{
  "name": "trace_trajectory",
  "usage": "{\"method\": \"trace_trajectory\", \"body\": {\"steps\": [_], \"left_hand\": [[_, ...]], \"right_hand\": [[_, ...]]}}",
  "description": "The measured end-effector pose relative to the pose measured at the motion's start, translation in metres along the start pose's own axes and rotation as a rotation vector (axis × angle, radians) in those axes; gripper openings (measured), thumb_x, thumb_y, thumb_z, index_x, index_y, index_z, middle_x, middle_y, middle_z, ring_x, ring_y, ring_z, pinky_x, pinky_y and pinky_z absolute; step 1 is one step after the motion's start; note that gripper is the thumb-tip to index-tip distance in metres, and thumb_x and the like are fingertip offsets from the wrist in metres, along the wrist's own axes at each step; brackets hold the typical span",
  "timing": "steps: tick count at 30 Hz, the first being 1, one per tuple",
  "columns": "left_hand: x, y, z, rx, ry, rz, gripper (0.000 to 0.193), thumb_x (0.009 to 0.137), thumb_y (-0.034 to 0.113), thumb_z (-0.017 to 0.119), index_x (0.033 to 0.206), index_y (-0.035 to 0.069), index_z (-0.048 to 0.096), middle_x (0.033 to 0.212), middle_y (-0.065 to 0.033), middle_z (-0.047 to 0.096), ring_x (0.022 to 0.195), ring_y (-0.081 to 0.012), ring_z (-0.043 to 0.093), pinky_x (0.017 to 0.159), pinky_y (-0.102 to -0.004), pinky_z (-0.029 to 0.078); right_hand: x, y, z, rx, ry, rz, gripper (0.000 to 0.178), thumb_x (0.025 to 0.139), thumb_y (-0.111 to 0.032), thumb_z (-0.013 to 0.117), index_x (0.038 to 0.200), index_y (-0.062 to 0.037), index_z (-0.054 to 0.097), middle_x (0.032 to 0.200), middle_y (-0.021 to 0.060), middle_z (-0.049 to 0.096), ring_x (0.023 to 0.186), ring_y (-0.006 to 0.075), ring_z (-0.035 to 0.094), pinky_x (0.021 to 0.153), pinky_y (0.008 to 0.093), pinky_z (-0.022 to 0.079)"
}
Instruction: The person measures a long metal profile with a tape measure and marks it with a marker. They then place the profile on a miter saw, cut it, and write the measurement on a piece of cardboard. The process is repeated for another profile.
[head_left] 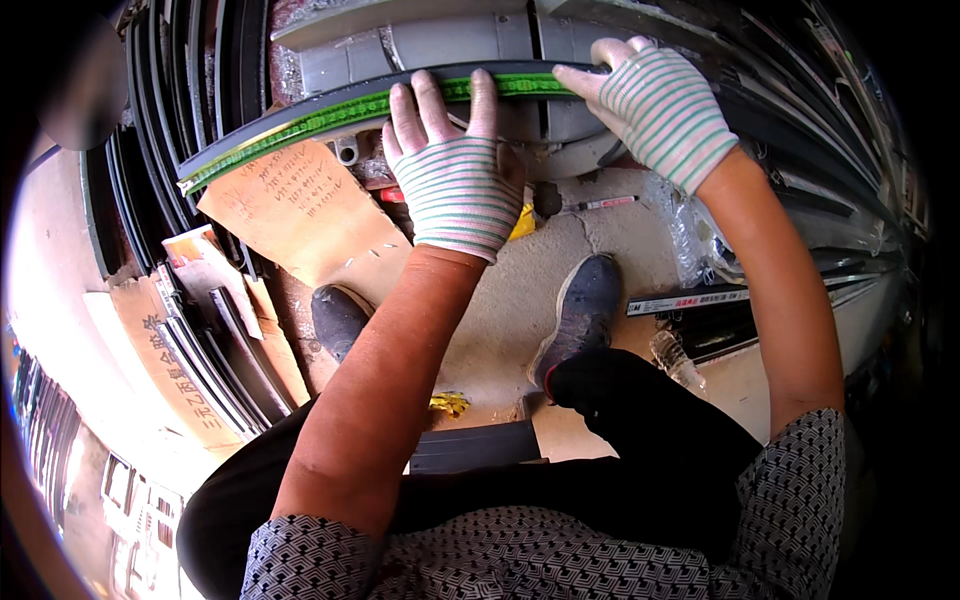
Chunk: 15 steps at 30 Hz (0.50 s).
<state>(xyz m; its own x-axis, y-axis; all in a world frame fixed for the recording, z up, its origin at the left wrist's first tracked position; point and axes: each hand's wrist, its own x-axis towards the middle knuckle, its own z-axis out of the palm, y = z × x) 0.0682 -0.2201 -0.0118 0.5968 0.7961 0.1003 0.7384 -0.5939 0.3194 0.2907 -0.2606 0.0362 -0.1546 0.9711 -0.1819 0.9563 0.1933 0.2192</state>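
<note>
My left hand, in a striped knit glove, has its fingers over a green measuring tape. The tape lies along a long dark strip, which reaches from the upper left to the upper right and looks bowed. These fingers hold tape and strip together; the thumb is hidden. At the strip's right end, my right hand, gloved alike, closes round it with one finger pointing along the tape. Below the strip's left half is a piece of brown cardboard with handwriting on it.
Long dark strips stand in rows at the left, and more profiles are stacked at the right. Grey profiles lie beyond my hands. A pen-like stick and a yellow object lie on the floor near my shoes.
</note>
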Motion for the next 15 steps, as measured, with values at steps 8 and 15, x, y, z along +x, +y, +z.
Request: {"method": "trace_trajectory", "body": {"steps": [8, 15], "left_hand": [[-0.002, 0.001, -0.001, 0.022, -0.066, -0.003, 0.083, 0.078, 0.029, 0.072, 0.155, 0.02, 0.042, 0.154, -0.0352, 0.032, 0.142, -0.0573, 0.028, 0.112, -0.0638, 0.032], [-0.003, 0.0, 0.0, 0.006, -0.053, -0.009, 0.081, 0.079, 0.028, 0.07, 0.155, 0.02, 0.042, 0.154, -0.0358, 0.031, 0.143, -0.0575, 0.028, 0.112, -0.0637, 0.033]], "right_hand": [[-0.037, 0.007, 0.003, 0.54, 0.342, 0.265, 0.066, 0.092, -0.055, 0.068, 0.144, -0.0169, 0.058, 0.132, 0.0182, 0.061, 0.124, 0.036, 0.056, 0.108, 0.0461, 0.044], [-0.102, -0.066, 0.087, 0.918, 0.595, 1.572, 0.044, 0.095, -0.04, 0.067, 0.107, 0.0021, 0.065, 0.101, 0.0157, 0.072, 0.089, 0.0278, 0.067, 0.089, 0.0371, 0.053]]}}
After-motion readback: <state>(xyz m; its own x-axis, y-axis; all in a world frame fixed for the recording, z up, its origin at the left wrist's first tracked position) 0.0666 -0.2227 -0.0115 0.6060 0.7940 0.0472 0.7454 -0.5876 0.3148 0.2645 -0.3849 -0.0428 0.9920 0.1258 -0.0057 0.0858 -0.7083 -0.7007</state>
